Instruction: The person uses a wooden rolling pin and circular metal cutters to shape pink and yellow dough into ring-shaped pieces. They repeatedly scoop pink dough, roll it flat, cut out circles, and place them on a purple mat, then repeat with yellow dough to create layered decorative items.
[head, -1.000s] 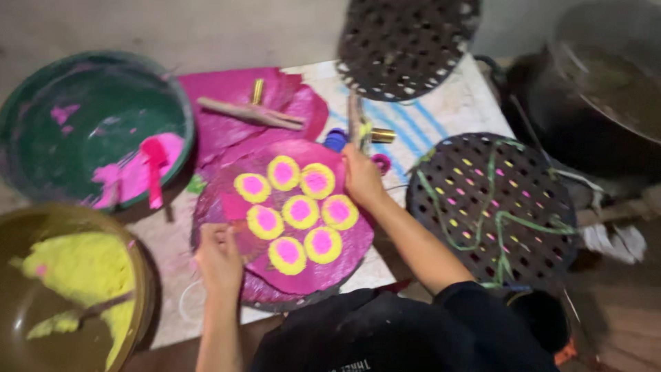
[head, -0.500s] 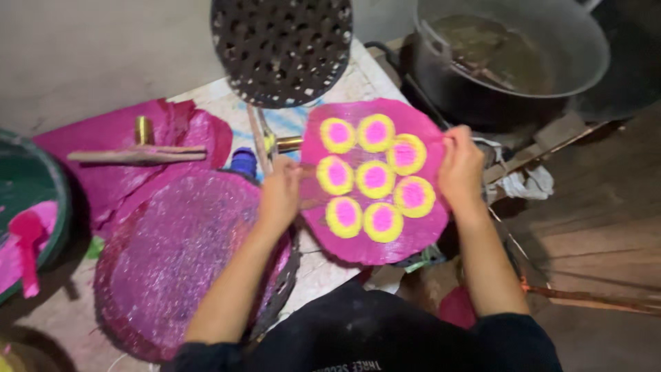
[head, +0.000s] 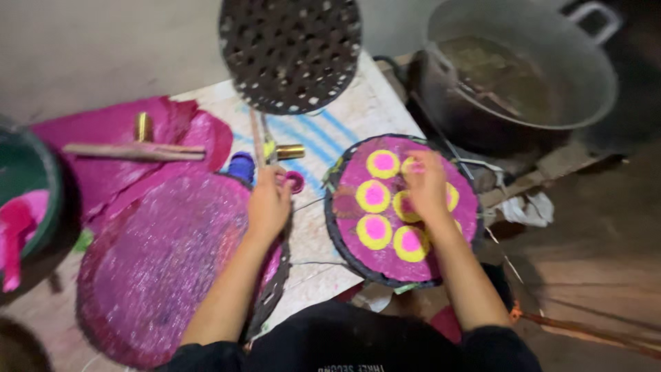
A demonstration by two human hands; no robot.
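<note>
- Head view: the right hand lies flat, fingers spread, on the pink disc with its yellow-ringed spots; it presses and grasps nothing.
- The disc sits on a dark perforated tray at the table's right edge, just beside the big pot.
- The left hand rests loosely curled on the rim of the empty glittery pink tray (whether it grips the rim, I cannot tell).
- Another perforated tray lies beyond; a stick rests on pink cloth.
</note>
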